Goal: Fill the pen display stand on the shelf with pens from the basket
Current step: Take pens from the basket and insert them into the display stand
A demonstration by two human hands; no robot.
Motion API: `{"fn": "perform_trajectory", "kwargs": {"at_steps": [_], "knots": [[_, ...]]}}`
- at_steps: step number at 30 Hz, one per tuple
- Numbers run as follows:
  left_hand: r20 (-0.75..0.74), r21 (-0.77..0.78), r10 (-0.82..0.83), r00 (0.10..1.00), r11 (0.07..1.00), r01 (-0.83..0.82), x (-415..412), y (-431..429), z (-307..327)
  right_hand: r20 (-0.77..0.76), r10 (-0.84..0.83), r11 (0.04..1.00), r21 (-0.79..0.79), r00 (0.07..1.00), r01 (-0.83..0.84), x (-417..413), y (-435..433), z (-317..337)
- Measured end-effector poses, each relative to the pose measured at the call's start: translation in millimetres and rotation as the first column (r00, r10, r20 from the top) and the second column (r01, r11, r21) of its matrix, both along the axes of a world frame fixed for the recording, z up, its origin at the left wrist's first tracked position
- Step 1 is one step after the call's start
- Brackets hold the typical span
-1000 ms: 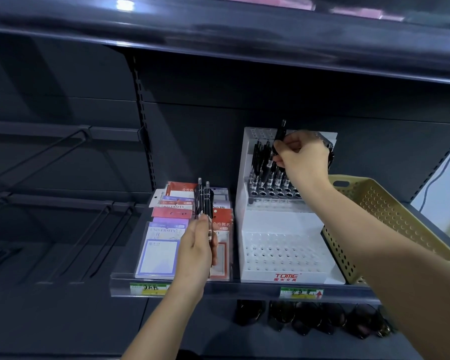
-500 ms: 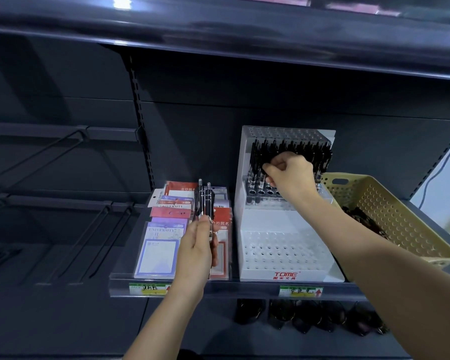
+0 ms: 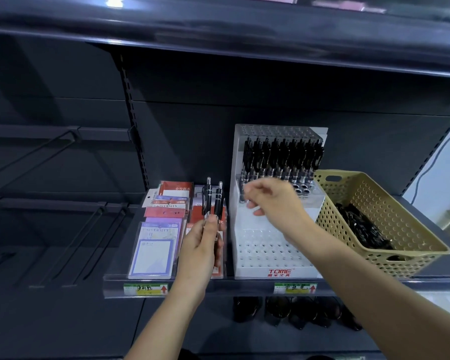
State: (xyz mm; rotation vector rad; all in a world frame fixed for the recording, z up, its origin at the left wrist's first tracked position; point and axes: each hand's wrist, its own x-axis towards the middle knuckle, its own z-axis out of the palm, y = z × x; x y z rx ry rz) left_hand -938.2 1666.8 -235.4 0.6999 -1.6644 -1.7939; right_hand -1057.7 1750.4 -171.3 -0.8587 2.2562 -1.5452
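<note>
A white tiered pen display stand marked TOME sits on the dark shelf. Its upper tier holds a dense row of black pens; the lower tier's holes are bare. My left hand grips two black pens upright, just left of the stand. My right hand hovers in front of the stand's middle step, fingers apart, holding nothing. A tan perforated basket stands right of the stand with more black pens lying inside.
Packaged notepads lie in a clear tray left of the stand. Bare metal hooks jut out at the far left. An upper shelf overhangs. Dark sunglasses hang below the shelf edge, with price tags on it.
My right hand has let go of the pen it was setting into the upper tier and has drawn back down and left, now empty. My left hand has stayed still with its two pens.
</note>
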Motion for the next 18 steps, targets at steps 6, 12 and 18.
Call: {"fn": "perform_trajectory", "kwargs": {"at_steps": [6, 12, 18], "knots": [[-0.025, -0.023, -0.068, 0.997, 0.997, 0.068, -2.5, 10.1, 2.2, 0.205, 0.209, 0.978, -0.041, 0.956, -0.205, 19.8, 2.8, -11.1], [-0.032, -0.033, -0.023, 0.999, 0.999, 0.022, -6.6, 7.2, -3.1, 0.134, 0.155, 0.988, -0.014, 0.979, -0.155, 11.8, 9.8, 0.3], [0.047, -0.174, 0.073, 0.996, 0.983, -0.064, -2.6, 2.6, -7.8, -0.195, -0.239, 0.966, -0.149, 0.951, 0.212, -20.8, 19.4, 35.4]]}}
